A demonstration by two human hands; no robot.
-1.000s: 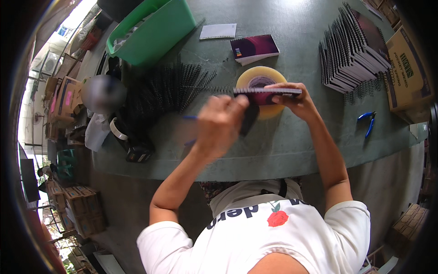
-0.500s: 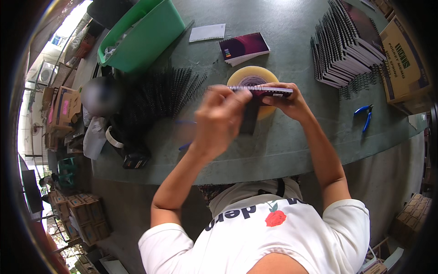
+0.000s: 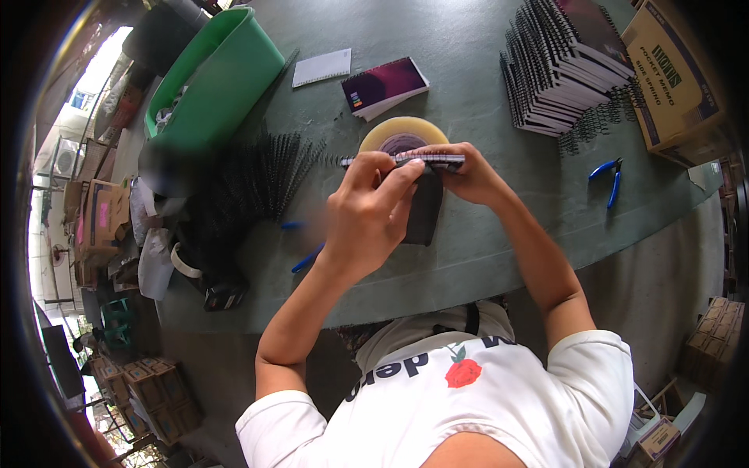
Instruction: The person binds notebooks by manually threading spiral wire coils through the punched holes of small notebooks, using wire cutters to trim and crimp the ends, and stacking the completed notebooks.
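Note:
In front of me a small notepad [image 3: 450, 161] is held edge-up, its punched spine on top. My right hand [image 3: 473, 178] grips its right end, thumb below and fingers behind. My left hand [image 3: 365, 207] is closed at the spine, thumb and fingers pinching a black spiral coil [image 3: 331, 159] whose free end sticks out to the left. How far the coil runs through the holes is hidden by my fingers. Just behind the notepad lies a roll of clear tape [image 3: 378, 136], with a dark strip [image 3: 424, 210] below my hands.
A pile of loose black coils [image 3: 269, 175] and a green bin [image 3: 226, 86] are at left. Beyond lie a purple-covered notepad [image 3: 382, 84] and a white pad [image 3: 321, 68]. At right stand bound notepads [image 3: 566, 74], a carton [image 3: 679, 86] and blue cutters [image 3: 612, 181]. Another blue-handled tool [image 3: 307, 257] lies near my left wrist.
My left hand, blurred before, is now steadier at the spine, its fingers pinching there. The notepad has tipped slightly, showing less cover. The whole view has shifted a little.

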